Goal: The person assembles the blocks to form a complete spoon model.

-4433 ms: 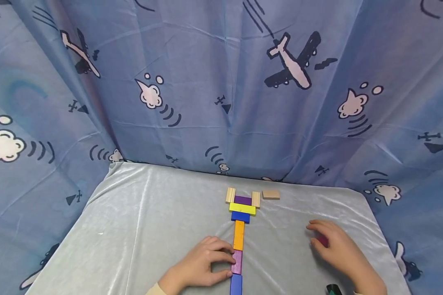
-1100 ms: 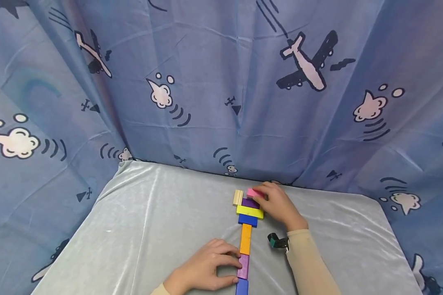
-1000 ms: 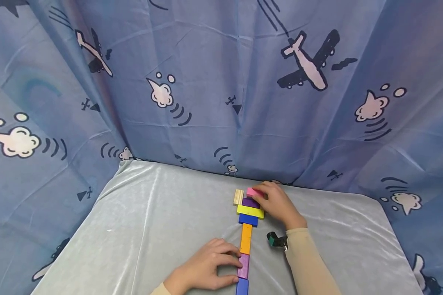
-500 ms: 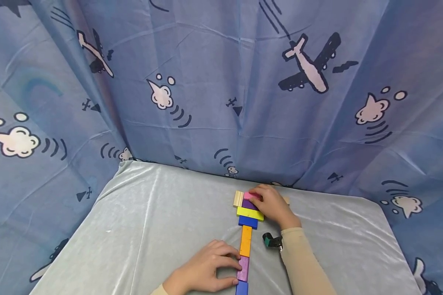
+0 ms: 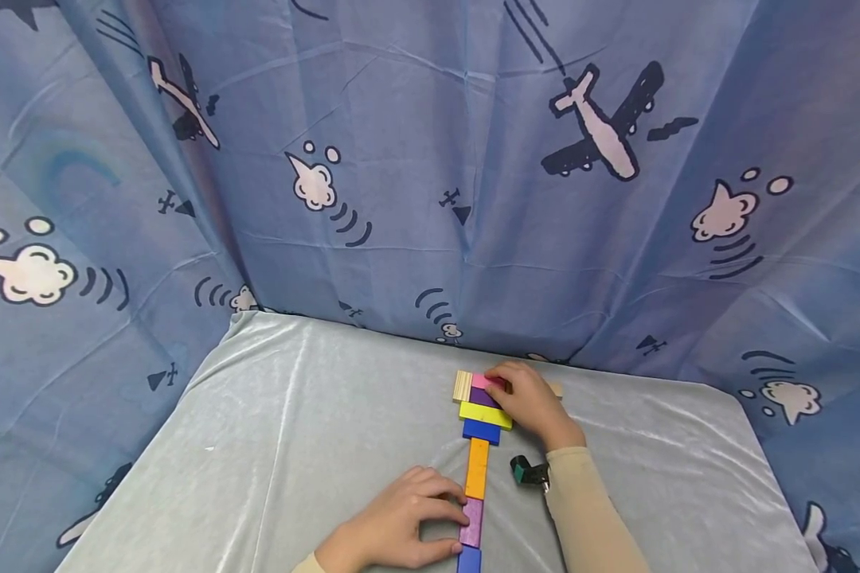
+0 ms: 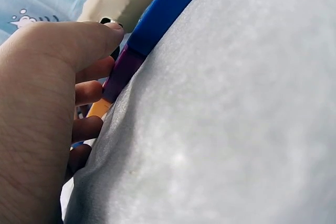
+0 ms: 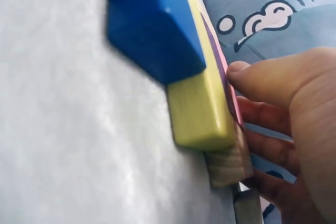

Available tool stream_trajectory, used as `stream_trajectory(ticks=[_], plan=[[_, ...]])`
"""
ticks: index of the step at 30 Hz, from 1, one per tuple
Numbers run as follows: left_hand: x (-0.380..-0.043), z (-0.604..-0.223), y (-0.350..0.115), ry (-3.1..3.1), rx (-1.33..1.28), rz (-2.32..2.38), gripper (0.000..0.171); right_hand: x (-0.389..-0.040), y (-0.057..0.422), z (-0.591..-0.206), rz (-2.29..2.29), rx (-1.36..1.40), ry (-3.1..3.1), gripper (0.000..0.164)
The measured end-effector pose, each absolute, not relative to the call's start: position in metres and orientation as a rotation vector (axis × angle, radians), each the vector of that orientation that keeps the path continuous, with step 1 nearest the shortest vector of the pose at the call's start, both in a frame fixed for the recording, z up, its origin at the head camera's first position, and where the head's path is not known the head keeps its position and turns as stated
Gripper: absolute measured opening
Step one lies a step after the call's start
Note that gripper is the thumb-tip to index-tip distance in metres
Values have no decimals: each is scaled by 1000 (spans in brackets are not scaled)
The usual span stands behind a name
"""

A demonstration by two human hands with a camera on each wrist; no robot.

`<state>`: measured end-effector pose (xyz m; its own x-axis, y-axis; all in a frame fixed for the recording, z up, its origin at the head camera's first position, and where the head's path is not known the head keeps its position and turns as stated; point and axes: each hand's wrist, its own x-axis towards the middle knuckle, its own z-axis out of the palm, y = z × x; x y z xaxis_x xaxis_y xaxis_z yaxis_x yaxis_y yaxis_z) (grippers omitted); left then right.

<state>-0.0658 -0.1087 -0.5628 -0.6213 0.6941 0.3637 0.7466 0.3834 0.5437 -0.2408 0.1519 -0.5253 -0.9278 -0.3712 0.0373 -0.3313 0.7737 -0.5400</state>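
Note:
A line of wooden blocks runs away from me on the table. My left hand (image 5: 401, 521) stays at its left side, its fingertips touching the lilac block (image 5: 472, 523) and its thumb by the nearest blue block (image 6: 165, 11). Beyond lie an orange block (image 5: 476, 468), a crosswise blue block (image 5: 481, 431), a yellow block (image 5: 485, 414) and a dark purple block (image 5: 482, 396). My right hand (image 5: 533, 403) pinches a pink block (image 5: 482, 381) against the purple one's far side. A plain wood block (image 5: 462, 386) flanks them on the left; another (image 7: 231, 166) sits under my right fingers.
One more plain block (image 5: 556, 390) shows partly behind my right hand. Grey cloth (image 5: 315, 430) covers the table, and a blue patterned curtain (image 5: 373, 159) hangs along its far edge. A small black and green device (image 5: 526, 471) is at my right wrist.
My right hand has brought the pink block from the right side to the far end, then slid it left and nearer against the purple block. My left hand has kept its place at the line.

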Motion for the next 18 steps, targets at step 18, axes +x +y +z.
stream_trajectory(ticks=[18], plan=[[-65, -561, -108, -2546, -1335, -1045, 24, -220, 201, -523, -1089, -650, 3022, 32]])
